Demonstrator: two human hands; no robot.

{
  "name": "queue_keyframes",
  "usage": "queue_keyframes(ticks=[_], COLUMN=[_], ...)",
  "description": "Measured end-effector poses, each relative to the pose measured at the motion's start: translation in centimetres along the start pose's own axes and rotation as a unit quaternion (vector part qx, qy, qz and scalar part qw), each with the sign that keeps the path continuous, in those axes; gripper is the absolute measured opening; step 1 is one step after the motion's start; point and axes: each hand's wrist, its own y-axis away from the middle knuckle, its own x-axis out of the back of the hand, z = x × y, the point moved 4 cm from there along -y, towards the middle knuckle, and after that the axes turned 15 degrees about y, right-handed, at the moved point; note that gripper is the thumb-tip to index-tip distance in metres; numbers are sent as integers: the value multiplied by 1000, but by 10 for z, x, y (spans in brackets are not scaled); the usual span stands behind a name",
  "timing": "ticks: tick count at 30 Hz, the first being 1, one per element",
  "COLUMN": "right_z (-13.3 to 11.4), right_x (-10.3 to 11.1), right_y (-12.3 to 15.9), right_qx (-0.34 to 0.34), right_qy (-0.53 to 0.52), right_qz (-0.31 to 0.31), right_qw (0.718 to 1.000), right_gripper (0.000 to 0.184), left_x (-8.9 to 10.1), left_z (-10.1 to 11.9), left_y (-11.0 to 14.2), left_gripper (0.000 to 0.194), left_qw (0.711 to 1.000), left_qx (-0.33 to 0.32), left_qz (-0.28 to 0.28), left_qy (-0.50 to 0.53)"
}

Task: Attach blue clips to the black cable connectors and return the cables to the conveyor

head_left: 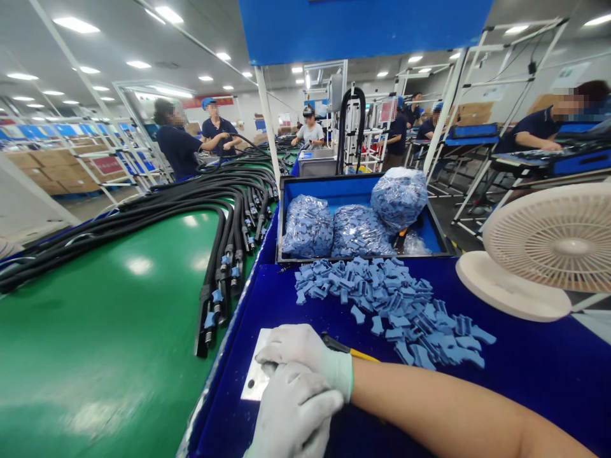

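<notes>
At near edge of blue counter (534, 388) — left grip (289, 410) and right grip (303, 353), white-gloved, held together over flat metal plate (252, 375); clamp unclear. Plate thin, stiff, slick — best taken by edges.

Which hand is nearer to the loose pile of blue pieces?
The right hand is nearer, just below the pile of blue pieces and not touching it. The left hand lies farther away, below the right hand.

white desk fan (556, 245), black cable bundles (191, 191), green conveyor belt (105, 318)
</notes>
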Motion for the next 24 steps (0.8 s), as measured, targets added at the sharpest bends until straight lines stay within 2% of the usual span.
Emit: queue_keyframes(ticks=[3,10,18,24], right_z=[-2,1,-3,-3], right_x=[-1,-8,3,2], right_y=[0,-1,-1,1], right_qx=[29,25,10,22], right_qy=[7,22,11,9], right_qz=[6,20,6,42], right_qw=[1000,999,1000,999], right_gripper=[20,18,14,13], left_x=[0,1,0,-1], left_z=[1,3,1,0], left_y=[1,-1,2,4], left_gripper=[31,33,33,34], left_qw=[1000,1000,1000,1000], left_qx=[3,9,16,19], left_qz=[-2,-2,-5,-9], left_qy=[2,5,8,10])
